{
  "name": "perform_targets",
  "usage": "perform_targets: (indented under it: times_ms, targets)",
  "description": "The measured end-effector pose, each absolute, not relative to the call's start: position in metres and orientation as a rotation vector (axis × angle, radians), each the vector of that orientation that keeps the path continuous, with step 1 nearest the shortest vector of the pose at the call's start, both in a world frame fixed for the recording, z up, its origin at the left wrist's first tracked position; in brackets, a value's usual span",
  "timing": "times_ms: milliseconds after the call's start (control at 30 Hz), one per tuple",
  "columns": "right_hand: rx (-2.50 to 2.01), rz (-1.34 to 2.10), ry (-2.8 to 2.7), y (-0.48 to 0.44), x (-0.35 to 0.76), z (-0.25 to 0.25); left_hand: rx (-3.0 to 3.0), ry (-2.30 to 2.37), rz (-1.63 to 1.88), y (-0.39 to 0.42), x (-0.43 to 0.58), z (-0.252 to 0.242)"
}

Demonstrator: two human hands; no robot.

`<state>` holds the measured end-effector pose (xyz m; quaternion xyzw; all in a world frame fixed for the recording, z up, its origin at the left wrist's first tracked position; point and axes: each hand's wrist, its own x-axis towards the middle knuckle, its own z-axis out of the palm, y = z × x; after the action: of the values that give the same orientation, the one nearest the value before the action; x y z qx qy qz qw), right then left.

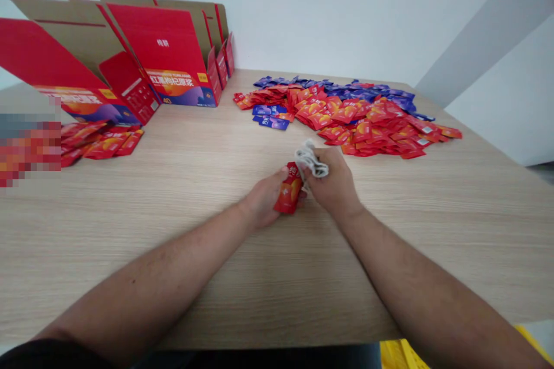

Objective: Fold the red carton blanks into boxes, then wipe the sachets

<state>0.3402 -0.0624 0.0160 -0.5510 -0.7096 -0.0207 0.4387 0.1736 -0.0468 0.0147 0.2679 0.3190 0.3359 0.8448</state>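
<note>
In the head view, my left hand (265,199) is closed round a red sachet (287,196) with orange fruit printed on it, above the middle of the table. My right hand (333,181) grips a crumpled whitish cloth (312,161), which lies against the upper right side of the sachet. Some fingers of both hands are hidden behind the sachet and the cloth. Beyond my hands spreads a pile of red sachets (367,127), with blue-purple sachets (341,90) along its far side.
Open red cartons (173,63) with raised flaps stand at the back left. In front of them lie several red sachets (108,141); a pixelated patch covers the far left. A white wall (311,11) rises behind the wooden table (194,184). Something yellow (400,354) shows below the front edge.
</note>
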Motion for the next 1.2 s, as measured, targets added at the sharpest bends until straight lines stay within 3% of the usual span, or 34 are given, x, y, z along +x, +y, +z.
perform_targets:
  times_ms: [133,533,667,1200]
  targets:
    - [-1.513,-0.041,-1.58,-0.05,0.356,0.008,0.528,0.672,0.686,-0.041,0.164,0.02]
    - [-1.306,-0.201,-1.645,-0.068,0.349,0.025,0.651,0.807,0.872,-0.04,0.173,0.008]
    - [-1.158,-0.012,-1.966,-0.075,0.329,0.016,0.542,0.657,0.9,-0.046,0.18,0.01]
    - [-1.219,0.198,-2.17,-0.083,0.311,0.014,0.306,0.652,0.814,-0.045,0.174,0.021]
